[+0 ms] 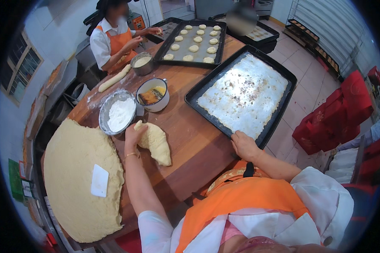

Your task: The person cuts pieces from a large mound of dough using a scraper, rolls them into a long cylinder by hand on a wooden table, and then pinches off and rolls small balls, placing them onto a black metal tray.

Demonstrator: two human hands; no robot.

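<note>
My left hand (134,134) grips the upper end of a thick, curved piece of dough (156,144) lying on the wooden table (190,158). Right beside that hand stands a metal bowl of white flour (122,114). My right hand (245,146) holds the near edge of a large black baking tray (243,95). That tray has a shiny, stained base with crusty residue and carries no dough. To the left of my left arm spreads a big slab of pale dough (79,151), with a white plastic dough scraper (99,180) on top.
An enamel mug (156,106) holds yellow liquid and a brush. Behind it are a metal pot (142,64), a dough roll (114,79) and a tray of dough rounds (193,39). A co-worker (114,41) in an orange apron handles dough. Red bags (332,117) stand at right.
</note>
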